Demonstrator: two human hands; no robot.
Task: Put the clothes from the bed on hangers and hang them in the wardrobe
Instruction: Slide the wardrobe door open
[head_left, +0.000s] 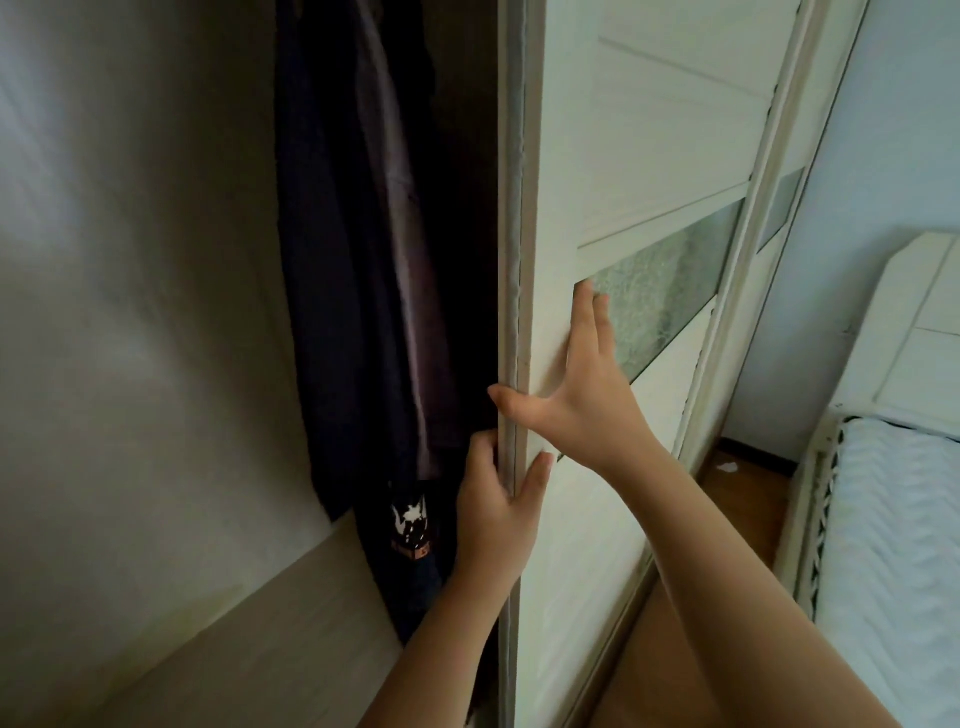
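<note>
Head view is all I have, looking down along my two bare arms at the wardrobe. My left hand (493, 512) is wrapped around the leading edge of the sliding door (639, 171): the thumb lies flat on the white front face and the other fingers curl behind the edge strip, so it is closed on the door edge. Just above and to the right of it, my right hand (582, 395) is spread flat against the door's face, fingers apart and gripping nothing; the thumb reaches left across the edge strip and the fingertips (586, 296) touch the corner of the frosted glass panel (660, 306). To the left of both hands the wardrobe stands open, and dark clothes (353, 270) hang inside, close against the door edge; a navy garment is nearest the pale inner side wall (140, 286), with a purplish one beside it. Directly left of my left hand, lower down, hangs a dark piece with a black-and-white print (410, 522). I cannot make out any hangers in that dark gap. Far to the right of my right forearm is the bed (904, 545), with a white quilted cover and a white headboard, standing on the wooden floor (748, 499); no clothes show on the part in frame.
</note>
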